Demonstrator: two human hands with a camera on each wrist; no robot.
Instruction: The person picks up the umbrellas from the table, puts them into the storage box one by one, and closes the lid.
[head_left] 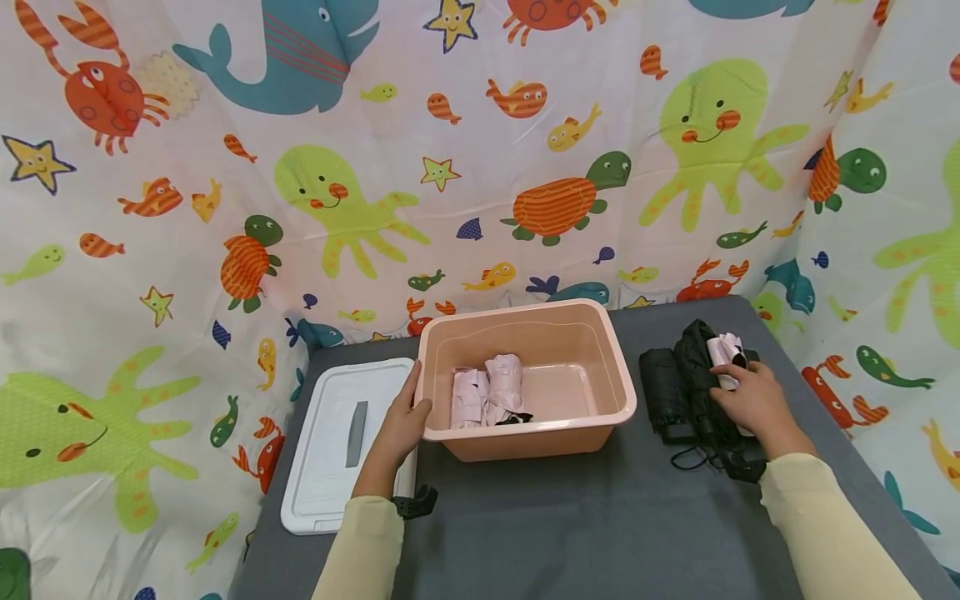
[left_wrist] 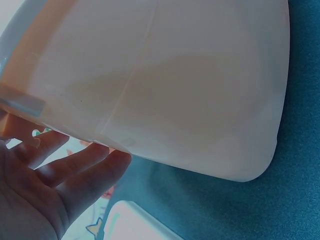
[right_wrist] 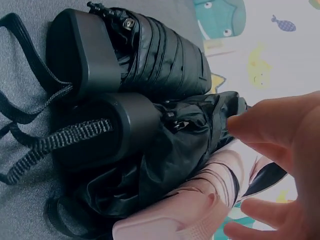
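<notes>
My left hand [head_left: 401, 429] is at the left side of a peach plastic bin [head_left: 525, 443], its fingers touching the outer wall, as the left wrist view also shows. Inside the bin, at its left, lie two folded pink umbrellas [head_left: 505, 382]. My right hand [head_left: 753, 404] is over another folded pink umbrella [right_wrist: 200, 192] at the right of the table. In the right wrist view the thumb and fingers stand apart around it; contact is unclear. Beside it lie two folded black umbrellas [right_wrist: 165, 55] with wrist straps.
A white lid [head_left: 318, 442] with a grey handle lies left of the bin. Everything stands on a grey table [head_left: 525, 533]. A curtain [head_left: 465, 225] printed with sea animals hangs behind and along both sides.
</notes>
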